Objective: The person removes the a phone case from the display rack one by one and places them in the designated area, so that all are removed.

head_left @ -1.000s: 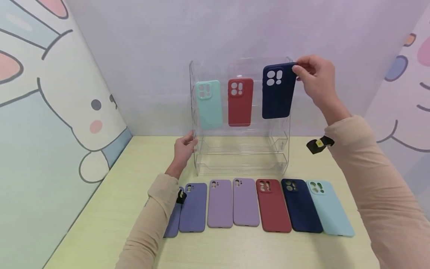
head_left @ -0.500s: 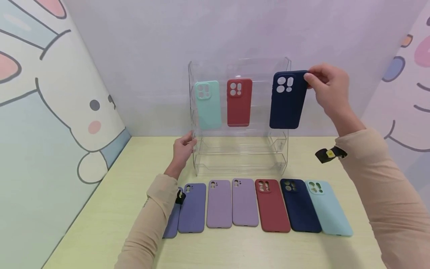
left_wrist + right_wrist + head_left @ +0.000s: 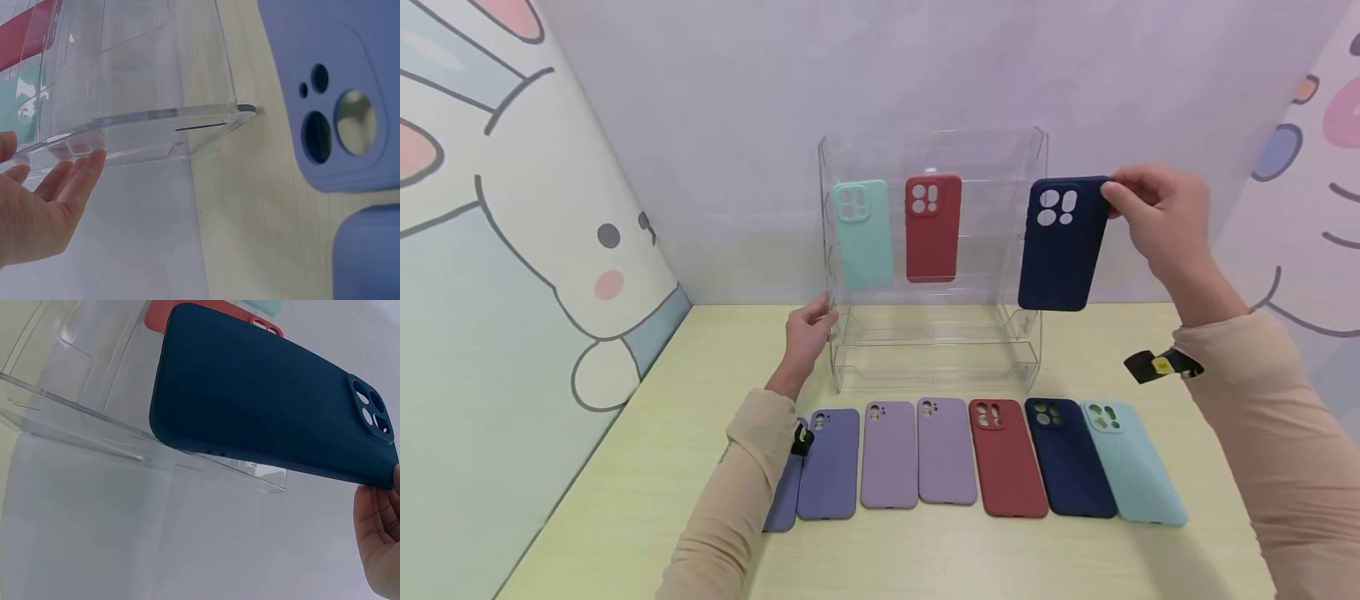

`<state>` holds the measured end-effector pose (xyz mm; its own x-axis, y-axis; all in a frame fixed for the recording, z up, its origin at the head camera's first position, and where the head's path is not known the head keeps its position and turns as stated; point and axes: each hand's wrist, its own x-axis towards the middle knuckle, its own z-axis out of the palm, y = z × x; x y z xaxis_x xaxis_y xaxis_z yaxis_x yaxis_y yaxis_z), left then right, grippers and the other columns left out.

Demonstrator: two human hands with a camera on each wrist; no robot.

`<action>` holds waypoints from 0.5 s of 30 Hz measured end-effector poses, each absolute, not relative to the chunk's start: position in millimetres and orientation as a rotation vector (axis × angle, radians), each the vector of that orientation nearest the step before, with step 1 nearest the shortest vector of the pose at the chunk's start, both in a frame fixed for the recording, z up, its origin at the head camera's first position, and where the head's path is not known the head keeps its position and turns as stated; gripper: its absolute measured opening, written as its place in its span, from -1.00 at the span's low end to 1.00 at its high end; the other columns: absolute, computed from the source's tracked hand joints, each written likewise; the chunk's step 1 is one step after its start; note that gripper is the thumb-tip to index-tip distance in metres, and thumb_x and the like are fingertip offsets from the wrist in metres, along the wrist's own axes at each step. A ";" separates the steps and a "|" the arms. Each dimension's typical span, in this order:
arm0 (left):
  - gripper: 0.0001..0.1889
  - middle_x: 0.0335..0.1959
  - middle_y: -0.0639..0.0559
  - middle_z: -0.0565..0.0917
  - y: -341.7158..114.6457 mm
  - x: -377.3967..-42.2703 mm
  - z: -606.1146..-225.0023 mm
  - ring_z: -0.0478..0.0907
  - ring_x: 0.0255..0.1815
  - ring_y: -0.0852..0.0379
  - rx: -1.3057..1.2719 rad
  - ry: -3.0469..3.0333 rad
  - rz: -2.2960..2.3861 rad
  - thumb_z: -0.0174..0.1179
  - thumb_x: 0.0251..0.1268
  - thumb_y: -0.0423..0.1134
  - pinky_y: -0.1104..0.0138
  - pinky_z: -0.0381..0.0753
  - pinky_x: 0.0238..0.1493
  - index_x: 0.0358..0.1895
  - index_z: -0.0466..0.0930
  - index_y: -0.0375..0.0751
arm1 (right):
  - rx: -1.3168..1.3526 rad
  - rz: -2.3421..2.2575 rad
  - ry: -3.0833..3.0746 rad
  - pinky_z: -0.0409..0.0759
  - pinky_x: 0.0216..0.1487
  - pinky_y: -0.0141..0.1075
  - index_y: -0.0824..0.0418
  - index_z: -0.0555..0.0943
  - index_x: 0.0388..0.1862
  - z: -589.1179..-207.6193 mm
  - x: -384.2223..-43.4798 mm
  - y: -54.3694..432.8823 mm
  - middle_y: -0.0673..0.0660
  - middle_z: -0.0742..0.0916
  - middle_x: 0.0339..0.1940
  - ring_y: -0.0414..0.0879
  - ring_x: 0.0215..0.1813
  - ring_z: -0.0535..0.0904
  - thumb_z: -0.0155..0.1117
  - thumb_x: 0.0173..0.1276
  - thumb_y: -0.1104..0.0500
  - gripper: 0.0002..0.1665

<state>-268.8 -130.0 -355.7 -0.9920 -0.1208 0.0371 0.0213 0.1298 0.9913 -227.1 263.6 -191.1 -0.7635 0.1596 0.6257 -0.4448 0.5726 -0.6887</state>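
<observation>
My right hand (image 3: pixel 1168 212) pinches a navy blue phone case (image 3: pixel 1060 258) by its upper right corner. The case hangs almost upright in front of the right side of a clear acrylic display stand (image 3: pixel 936 367), apart from the row on the table. In the right wrist view the same phone case (image 3: pixel 256 394) fills the middle, with the fingertips (image 3: pixel 375 509) at its camera end. My left hand (image 3: pixel 807 333) touches the left side panel of the stand, its fingers fairly straight in the left wrist view. A mint phone case (image 3: pixel 865 242) and a red phone case (image 3: pixel 933 242) stand in the rack.
Along the table front lies a row of phone cases: two blue-violet ones, partly behind the left forearm, two lilac ones (image 3: pixel 890 458), then a red case (image 3: pixel 1009 462), a navy case (image 3: pixel 1071 462) and a light blue case (image 3: pixel 1135 467). Walls with cartoon prints flank the table.
My right hand has drawn the navy phone case rightward and down, away from its place beside the red one. The left hand stays at the stand's side.
</observation>
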 end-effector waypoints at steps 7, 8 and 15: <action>-0.55 0.16 -0.16 0.46 -130.5 -270.3 -357.0 0.43 0.10 0.02 0.088 -2.291 -1.984 0.06 0.30 -0.29 0.13 0.52 0.00 0.27 0.32 -0.08 | 0.248 1.183 -2.178 0.36 -0.56 -0.57 0.30 0.64 -0.25 -200.9 -217.7 269.8 -0.24 0.61 -0.51 -0.33 -0.48 0.50 0.20 0.27 0.20 -0.81; -0.54 0.16 -0.16 0.46 -130.5 -270.3 -357.2 0.43 0.10 0.02 0.087 -2.289 -1.986 0.07 0.30 -0.29 0.13 0.52 0.00 0.27 0.32 -0.08 | 0.244 1.172 -2.189 0.35 -0.58 -0.56 0.31 0.64 -0.24 -202.5 -216.2 270.6 -0.24 0.60 -0.51 -0.33 -0.48 0.50 0.20 0.27 0.19 -0.80; -0.55 0.17 -0.14 0.45 -130.3 -270.0 -357.1 0.43 0.10 0.03 0.091 -2.304 -1.977 0.06 0.31 -0.29 0.15 0.53 -0.01 0.27 0.32 -0.07 | 0.215 1.172 -2.242 0.25 -0.66 -0.51 0.18 0.64 -0.28 -208.5 -203.9 277.3 -0.30 0.61 -0.54 -0.36 -0.48 0.50 0.21 0.27 0.17 -0.87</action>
<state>-270.0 -130.3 -357.1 -0.9927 -0.1133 0.0405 0.0228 0.1531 0.9879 -203.9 277.3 -208.5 -0.8107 0.1254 0.5718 -0.3979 0.5985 -0.6954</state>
